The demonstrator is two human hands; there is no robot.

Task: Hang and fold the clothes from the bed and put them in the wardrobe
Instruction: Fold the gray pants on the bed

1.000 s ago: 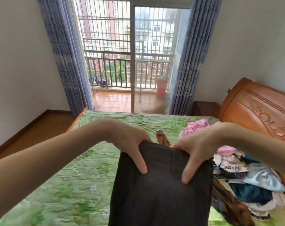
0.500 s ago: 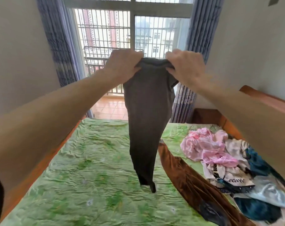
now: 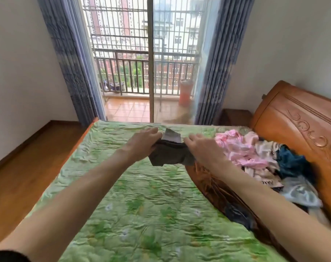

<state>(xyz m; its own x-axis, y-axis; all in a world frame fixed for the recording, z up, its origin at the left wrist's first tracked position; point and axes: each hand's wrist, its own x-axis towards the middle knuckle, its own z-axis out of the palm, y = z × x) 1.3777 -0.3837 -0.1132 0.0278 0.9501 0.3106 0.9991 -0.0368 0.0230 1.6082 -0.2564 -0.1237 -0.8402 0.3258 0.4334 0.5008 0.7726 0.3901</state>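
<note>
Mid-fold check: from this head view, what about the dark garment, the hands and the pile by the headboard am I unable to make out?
- Dark garment: bunched and motion-blurred between the hands; its type and fold state are unclear.
- Left hand and right hand: fingertips blurred, exact grip unclear.
- Brown garment: partly hidden by the right forearm.
- Clothes pile: overlapping, item count unclear.
- Wardrobe: outside the frame.

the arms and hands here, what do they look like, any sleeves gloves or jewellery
Both forearms are bare from wrist to near the elbow. The left hand and right hand wear no gloves, and no rings, watch or bracelets show. A dark, seemingly black sleeve edge shows at the bottom left corner, on the left arm.
</note>
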